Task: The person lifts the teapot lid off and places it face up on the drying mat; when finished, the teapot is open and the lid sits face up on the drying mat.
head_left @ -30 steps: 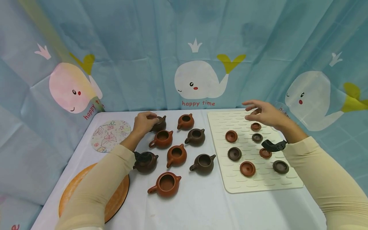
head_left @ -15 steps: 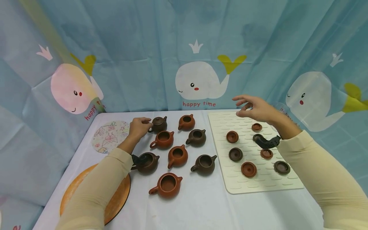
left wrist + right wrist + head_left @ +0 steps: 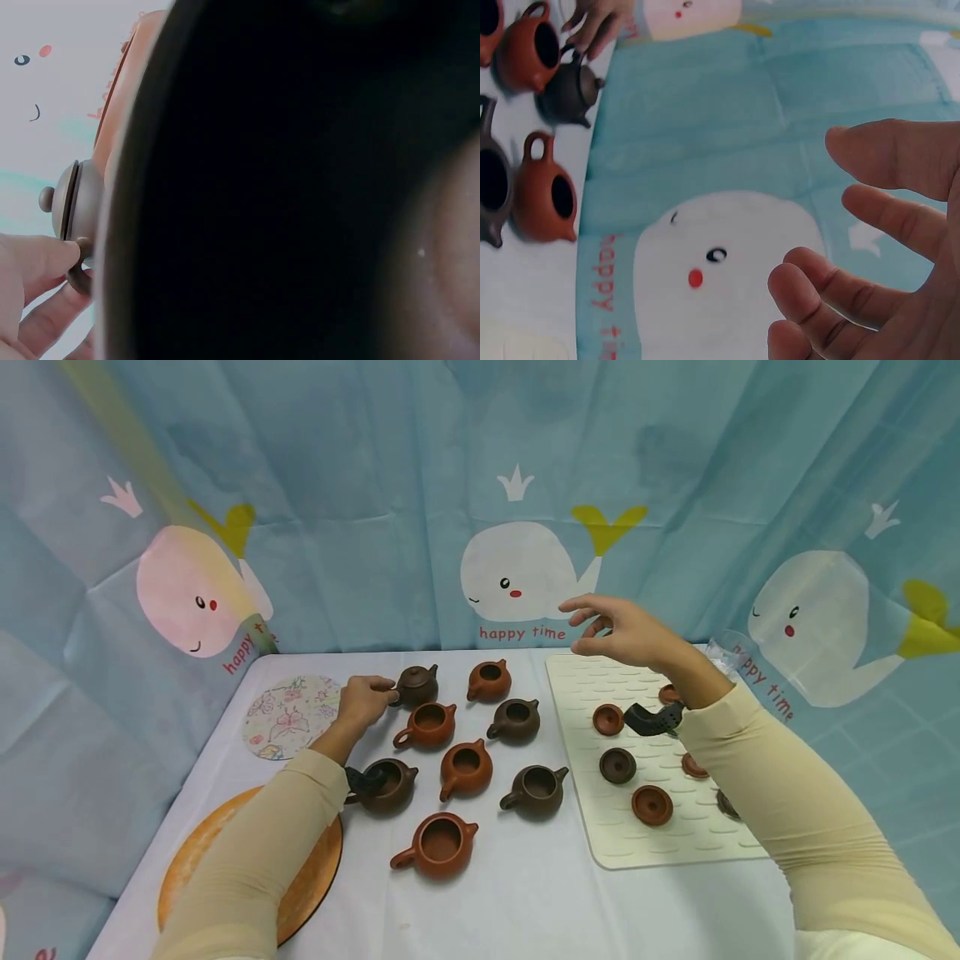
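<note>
My left hand (image 3: 365,702) pinches the handle of a dark brown teapot (image 3: 417,686) at the back left. In the left wrist view, thumb and fingers close around the handle (image 3: 79,276), and a knobbed lid (image 3: 67,201) sits on that teapot. Several lidless teapots stand nearby, among them a red-brown one (image 3: 429,727) just in front and another (image 3: 490,682) to the right. My right hand (image 3: 626,631) hovers above the back of the cream mat (image 3: 577,677), holding nothing, its fingers spread and relaxed in the right wrist view.
Several loose lids lie on the mat, including a red one (image 3: 652,805) and a dark one (image 3: 617,766). An orange round board (image 3: 315,868) lies under my left forearm. A flower-patterned round mat (image 3: 288,718) is at the left. A printed curtain (image 3: 337,568) hangs behind the table.
My right hand has moved left across the back of the mat. My left hand has drawn back from over the dark teapot to its handle, showing the lid on top.
</note>
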`<state>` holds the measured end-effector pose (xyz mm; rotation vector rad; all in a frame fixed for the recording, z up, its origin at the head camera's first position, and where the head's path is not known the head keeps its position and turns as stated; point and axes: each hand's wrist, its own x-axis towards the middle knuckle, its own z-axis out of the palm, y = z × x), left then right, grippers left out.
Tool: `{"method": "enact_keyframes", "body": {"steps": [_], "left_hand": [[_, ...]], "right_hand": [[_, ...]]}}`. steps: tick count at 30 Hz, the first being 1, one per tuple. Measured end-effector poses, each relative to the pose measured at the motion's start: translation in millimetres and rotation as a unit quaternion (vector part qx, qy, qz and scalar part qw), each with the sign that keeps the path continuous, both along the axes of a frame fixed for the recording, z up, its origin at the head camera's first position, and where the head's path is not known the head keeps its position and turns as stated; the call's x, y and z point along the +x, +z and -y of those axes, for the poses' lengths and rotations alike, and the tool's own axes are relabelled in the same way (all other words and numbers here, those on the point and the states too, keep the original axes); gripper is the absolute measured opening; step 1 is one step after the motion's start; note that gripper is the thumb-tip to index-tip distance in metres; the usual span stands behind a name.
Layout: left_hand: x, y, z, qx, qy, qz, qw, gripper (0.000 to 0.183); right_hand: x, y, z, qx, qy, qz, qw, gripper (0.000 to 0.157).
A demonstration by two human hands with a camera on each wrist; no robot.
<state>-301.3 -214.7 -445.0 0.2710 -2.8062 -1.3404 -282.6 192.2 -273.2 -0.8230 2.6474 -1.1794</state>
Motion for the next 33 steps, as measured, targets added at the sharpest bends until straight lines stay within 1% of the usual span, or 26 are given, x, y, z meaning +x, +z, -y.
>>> {"method": "enact_keyframes", "body": {"steps": [3,7,19,24,29,33], "left_hand": [[0.1,-1.7,0.8,0.001,0.003,0.003,1.0,0.021],[0.1,-2.3,1.1,0.003,0.003,0.0,1.0,0.019],[-1.9,-3.6,2.8,-0.012,-0.006,-0.004,0.9999,0.017],[-2.8,-2.8,3.9,-0.012,-0.006,-0.004,0.9999,0.016],[-4.2,-2.5,3.0,-0.008,0.004,0.004,1.0,0.017],[-4.7,-2.6,2.3,0.002,0.01,0.013,0.9999,0.017]], "right_hand": [[-4.5,-3.1,12.7,-0.015,0.013,-0.008,1.0,0.053],[-10.1,-8.3,28.4,-0.028,0.023,-0.011,0.999,0.052],[-29.0,-25.4,63.5,-0.06,0.048,0.022,0.997,0.051],[-37.9,-36.1,79.0,-0.073,0.05,0.024,0.996,0.048],[-45.7,-48.5,96.2,-0.089,0.045,0.031,0.994,0.044],[-53.0,-60.2,108.9,-0.097,0.049,0.028,0.994,0.041]]}}
